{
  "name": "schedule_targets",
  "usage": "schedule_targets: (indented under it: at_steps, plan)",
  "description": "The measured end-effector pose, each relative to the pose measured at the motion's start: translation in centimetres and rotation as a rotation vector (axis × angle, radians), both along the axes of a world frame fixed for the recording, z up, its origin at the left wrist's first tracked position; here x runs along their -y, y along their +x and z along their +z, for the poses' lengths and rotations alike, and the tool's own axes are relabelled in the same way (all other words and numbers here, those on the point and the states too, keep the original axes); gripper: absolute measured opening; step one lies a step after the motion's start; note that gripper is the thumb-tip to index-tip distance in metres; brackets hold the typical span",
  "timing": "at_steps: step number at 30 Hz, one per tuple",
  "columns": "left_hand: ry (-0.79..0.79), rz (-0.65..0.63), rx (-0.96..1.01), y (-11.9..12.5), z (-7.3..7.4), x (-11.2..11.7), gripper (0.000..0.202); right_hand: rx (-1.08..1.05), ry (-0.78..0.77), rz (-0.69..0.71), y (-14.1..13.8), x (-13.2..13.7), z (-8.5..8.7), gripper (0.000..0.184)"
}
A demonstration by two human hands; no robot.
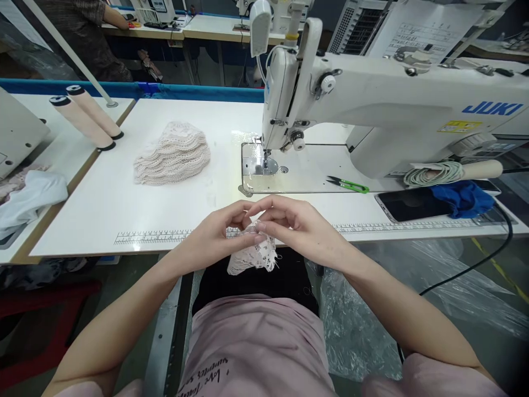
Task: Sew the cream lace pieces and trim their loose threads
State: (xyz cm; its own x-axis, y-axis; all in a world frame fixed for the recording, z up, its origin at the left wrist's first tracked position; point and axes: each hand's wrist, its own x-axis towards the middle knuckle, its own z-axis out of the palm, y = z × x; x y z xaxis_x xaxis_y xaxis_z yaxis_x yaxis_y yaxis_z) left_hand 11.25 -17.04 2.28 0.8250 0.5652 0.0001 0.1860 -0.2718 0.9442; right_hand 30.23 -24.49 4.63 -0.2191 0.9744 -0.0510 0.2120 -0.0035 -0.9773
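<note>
Hands met at the front edge of the table (124,209), just over the lap. The left hand (219,231) came in from the left with the forearm slanting up across the body, palm turned inward, fingers curled and the thumb pressed down on the lace piece (254,259). The right hand (297,223) mirrored it from the other side, wrist slightly raised, its fingertips pinching the top of the same piece right beside the left thumb. Both hands were closed on the lace, touching each other at the fingertips.

The lace hung down from that pinch, narrow end up at the fingers and broad scalloped edge low, toward the lap. Its long axis ran roughly left to right across the person, the lower left corner dipping a little further out. It sat partly over the table edge, in front of the printed ruler (152,237).

Further back on the table lay a stack of lace (173,154), well apart from the hands. The sewing machine (372,110) stood behind, with green snips (349,184) on its bed, and a phone (407,204) beside a blue cloth (463,198) off to the right
</note>
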Motion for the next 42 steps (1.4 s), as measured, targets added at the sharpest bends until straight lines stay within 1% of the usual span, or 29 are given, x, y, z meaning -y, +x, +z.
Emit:
schedule_targets:
  at_steps: [2, 6, 9, 11, 14, 17, 22, 26, 31, 37, 42]
  plan:
    - [-0.044, 0.062, -0.047, 0.1, 0.0, 0.0, 0.022, 0.002, 0.003, -0.031, 0.2, 0.3, 0.0, 0.017]
    - [-0.119, 0.155, -0.076, 0.0, -0.1, 0.1, 0.026, -0.037, -0.026, -0.127, 0.6, 1.2, -0.6, 0.032]
    - [-0.218, 0.212, -0.021, -0.1, -0.2, 0.2, 0.030, -0.077, -0.048, -0.177, 0.7, 2.0, -1.4, 0.041]
    - [-0.301, 0.257, 0.045, -0.1, -0.3, 0.3, 0.029, -0.126, -0.068, -0.185, 0.5, 2.4, -1.9, 0.043]
    - [-0.427, 0.293, 0.123, -0.3, -0.6, 0.6, 0.025, -0.209, -0.100, -0.187, 0.1, 2.7, -2.9, 0.042]
    - [-0.486, 0.308, 0.177, -0.5, -1.2, 0.9, 0.021, -0.244, -0.096, -0.216, -0.3, 2.8, -3.6, 0.037]
    - [-0.603, 0.333, 0.207, -1.4, -2.3, 1.5, 0.017, -0.170, -0.033, -0.282, -0.6, 3.0, -4.1, 0.030]
    - [-0.627, 0.311, 0.174, -2.1, -3.2, 2.6, 0.015, -0.079, 0.013, -0.278, -0.7, 3.4, -4.2, 0.025]
    - [-0.649, 0.424, 0.163, -2.6, -4.3, 4.2, 0.015, -0.043, 0.031, -0.283, -0.5, 3.9, -4.8, 0.021]
    - [-0.775, 0.427, 0.179, -3.1, -5.1, 5.3, 0.018, -0.005, 0.026, -0.299, -0.7, 4.3, -5.4, 0.018]
    - [-0.787, 0.456, 0.147, -3.9, -5.7, 5.8, 0.022, 0.027, 0.018, -0.265, -0.7, 4.4, -5.8, 0.019]
